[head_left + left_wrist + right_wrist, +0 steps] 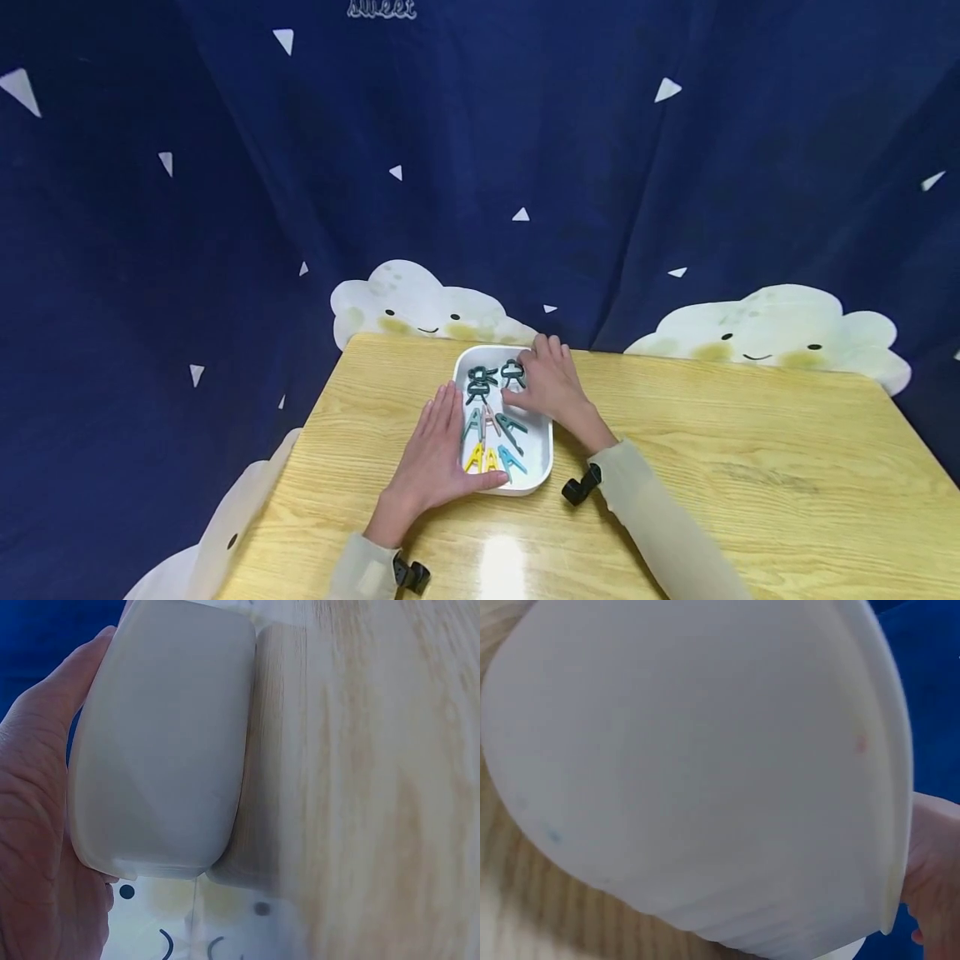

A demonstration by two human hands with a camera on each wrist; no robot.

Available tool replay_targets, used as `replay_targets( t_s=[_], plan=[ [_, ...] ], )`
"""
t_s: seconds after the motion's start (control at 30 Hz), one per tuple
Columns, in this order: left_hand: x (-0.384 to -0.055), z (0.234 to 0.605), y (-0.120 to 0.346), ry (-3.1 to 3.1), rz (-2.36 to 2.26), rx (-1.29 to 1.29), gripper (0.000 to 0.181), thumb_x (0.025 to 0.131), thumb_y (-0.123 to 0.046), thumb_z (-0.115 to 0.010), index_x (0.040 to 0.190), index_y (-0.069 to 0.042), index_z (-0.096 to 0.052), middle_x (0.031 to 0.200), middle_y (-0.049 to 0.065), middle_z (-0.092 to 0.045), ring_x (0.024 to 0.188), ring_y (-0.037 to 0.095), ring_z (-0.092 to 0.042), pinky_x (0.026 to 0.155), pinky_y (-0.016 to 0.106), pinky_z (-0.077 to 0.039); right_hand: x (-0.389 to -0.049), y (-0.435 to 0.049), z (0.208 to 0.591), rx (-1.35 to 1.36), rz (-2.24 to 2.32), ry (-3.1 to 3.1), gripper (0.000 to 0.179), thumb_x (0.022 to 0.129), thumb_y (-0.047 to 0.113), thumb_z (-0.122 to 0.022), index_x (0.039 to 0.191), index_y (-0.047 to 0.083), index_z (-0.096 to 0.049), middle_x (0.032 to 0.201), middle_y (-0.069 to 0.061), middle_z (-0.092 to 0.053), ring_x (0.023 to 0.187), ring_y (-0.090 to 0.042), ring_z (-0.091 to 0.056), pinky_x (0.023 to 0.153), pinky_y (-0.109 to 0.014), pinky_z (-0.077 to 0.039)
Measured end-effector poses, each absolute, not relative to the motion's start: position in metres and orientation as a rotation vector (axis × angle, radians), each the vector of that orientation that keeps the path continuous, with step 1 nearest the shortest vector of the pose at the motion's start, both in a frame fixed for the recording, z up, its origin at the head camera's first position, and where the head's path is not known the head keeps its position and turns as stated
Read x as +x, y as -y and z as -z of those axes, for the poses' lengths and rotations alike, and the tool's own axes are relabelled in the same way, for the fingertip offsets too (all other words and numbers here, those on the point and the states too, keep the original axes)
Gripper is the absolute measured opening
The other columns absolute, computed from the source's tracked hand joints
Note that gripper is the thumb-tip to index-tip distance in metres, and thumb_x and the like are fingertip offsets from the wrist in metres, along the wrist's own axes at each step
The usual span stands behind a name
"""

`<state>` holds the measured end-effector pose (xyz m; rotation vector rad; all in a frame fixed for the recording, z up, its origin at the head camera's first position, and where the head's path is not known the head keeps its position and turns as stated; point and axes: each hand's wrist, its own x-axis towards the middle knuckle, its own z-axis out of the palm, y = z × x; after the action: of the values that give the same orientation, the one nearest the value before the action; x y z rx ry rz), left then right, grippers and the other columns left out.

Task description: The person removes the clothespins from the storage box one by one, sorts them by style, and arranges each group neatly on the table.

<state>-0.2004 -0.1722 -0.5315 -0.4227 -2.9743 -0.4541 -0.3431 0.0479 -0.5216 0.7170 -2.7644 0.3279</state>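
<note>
A white tray (534, 475) on the table holds small spring clips in rows. My left hand (429, 457) rests along its left side, fingers straight, thumb reaching over the near rim. In the left wrist view that hand lies against the tray's outer wall (165, 742). My right hand (551, 382) reaches over the right rim, index finger and thumb spread inside. Between them lies a dark green clip (513, 372), the index fingertip right at it. Other dark green clips (480, 382) sit to its left. The right wrist view shows mostly the tray's outer wall (690, 750).
Nearer in the tray are a pink clip (490, 419), a grey-green clip (472, 423), a teal clip (512, 429), yellow clips (475, 457) and a light blue clip (510, 460). The wooden table (720, 467) meets a dark blue curtain (480, 150) with clouds behind.
</note>
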Motion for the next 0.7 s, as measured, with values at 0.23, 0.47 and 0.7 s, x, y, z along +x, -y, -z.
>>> replay_targets(
  t_s=[0.23, 0.47, 0.7],
  plan=[
    [-0.201, 0.532, 0.172, 2.964, 0.455, -0.435, 0.147, 0.070, -0.103, -0.045, 0.165, 0.003, -0.009, 0.175, 0.018, -0.005, 0.162, 0.027, -0.001, 0.131, 0.043, -0.009, -0.333, -0.057, 0.515, 0.683, -0.386, 2.660, 0.069, 0.075, 0.065, -0.073, 0.109, 0.004, -0.075, 0.098, -0.007, -0.044, 0.092, -0.029, -0.036, 0.078, -0.040, -0.033],
    [-0.202, 0.531, 0.173, 2.956, 0.471, -0.440, 0.147, 0.070, -0.102, -0.046, 0.166, 0.002, -0.008, 0.175, 0.016, 0.000, 0.162, 0.027, 0.000, 0.131, 0.042, -0.008, -0.327, -0.074, 0.492, 0.623, -0.436, 2.574, 0.070, 0.074, 0.062, -0.077, 0.108, 0.002, -0.075, 0.098, -0.010, -0.046, 0.093, -0.032, -0.038, 0.077, -0.041, -0.036],
    [-0.202, 0.531, 0.172, 2.991, 0.474, -0.432, 0.147, 0.069, -0.103, -0.046, 0.166, 0.002, -0.008, 0.175, 0.013, 0.004, 0.162, 0.024, 0.005, 0.131, 0.042, -0.006, -0.325, -0.094, 0.490, 0.560, -0.417, 2.645, 0.069, 0.073, 0.058, -0.082, 0.111, 0.001, -0.074, 0.099, -0.010, -0.044, 0.096, -0.032, -0.037, 0.080, -0.042, -0.036]
  ],
)
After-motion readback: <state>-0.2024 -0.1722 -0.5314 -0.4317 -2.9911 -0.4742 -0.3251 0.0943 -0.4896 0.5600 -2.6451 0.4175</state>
